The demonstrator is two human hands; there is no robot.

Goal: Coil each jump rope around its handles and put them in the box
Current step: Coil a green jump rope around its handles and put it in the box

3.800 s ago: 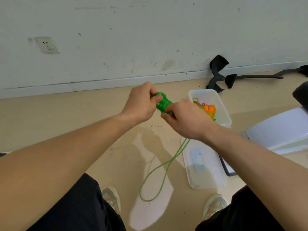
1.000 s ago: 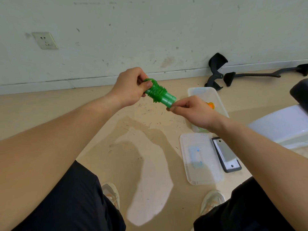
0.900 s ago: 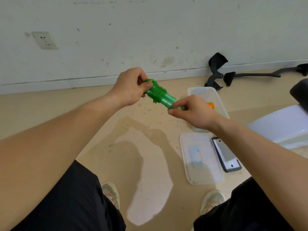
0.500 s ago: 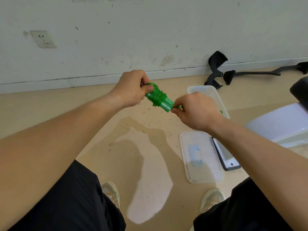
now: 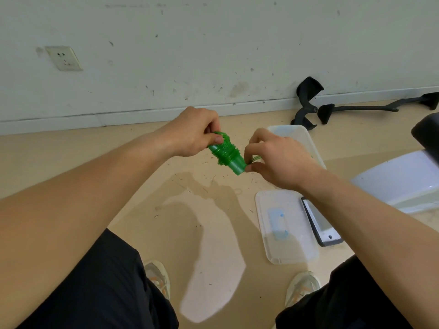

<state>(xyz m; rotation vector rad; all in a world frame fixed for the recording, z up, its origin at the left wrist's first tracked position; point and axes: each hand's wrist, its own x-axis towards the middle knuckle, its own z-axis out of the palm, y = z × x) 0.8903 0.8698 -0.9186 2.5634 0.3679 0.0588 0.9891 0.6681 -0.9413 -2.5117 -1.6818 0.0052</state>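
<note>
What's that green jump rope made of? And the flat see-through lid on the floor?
Green jump rope: probably plastic; its handles look smooth and slightly see-through, the thin coiled cord glossy, maybe vinyl. Flat clear lid: likely thin plastic, cloudy, since the floor shows through.

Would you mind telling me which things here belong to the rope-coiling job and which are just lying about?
Job: green plastic jump rope coiled round its handles, held by left hand and right hand; clear plastic box.
Lying about: clear flat lid; black-framed phone; black curved plastic parts; white wall socket.
</note>
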